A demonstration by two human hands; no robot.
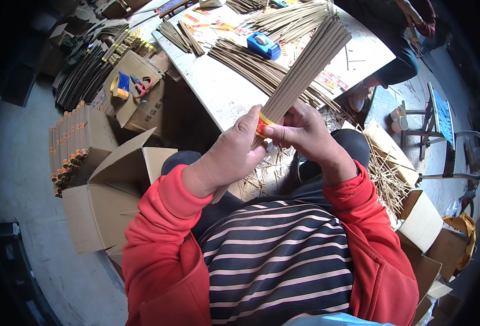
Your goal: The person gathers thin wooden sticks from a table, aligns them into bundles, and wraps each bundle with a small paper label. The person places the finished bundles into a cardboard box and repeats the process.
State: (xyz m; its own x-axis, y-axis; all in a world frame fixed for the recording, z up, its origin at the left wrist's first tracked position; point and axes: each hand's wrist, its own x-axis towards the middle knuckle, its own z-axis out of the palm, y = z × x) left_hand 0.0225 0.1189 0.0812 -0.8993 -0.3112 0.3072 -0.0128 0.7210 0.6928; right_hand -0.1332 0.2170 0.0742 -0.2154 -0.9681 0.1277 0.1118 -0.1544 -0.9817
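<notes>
A bundle of long brown incense sticks (305, 70) slants up and to the right in front of my body. My left hand (232, 144) is wrapped round its lower part. Around the bundle runs a red and yellow paper band (262, 125). My right hand (308, 133) presses its thumb on this band, with the other fingers behind the sticks. Beyond my hands, loose incense sticks (261, 73) lie on the white table (196, 81), beside a blue tape dispenser (263, 45).
An open cardboard box (99, 212) stands at my left, near stacked banded bundles (69, 141). Red-handled scissors (141, 87) and a tape roll (120, 85) lie on another carton (137, 108). Loose sticks (384, 174) fill a box on my right. Another person (397, 43) is across the table.
</notes>
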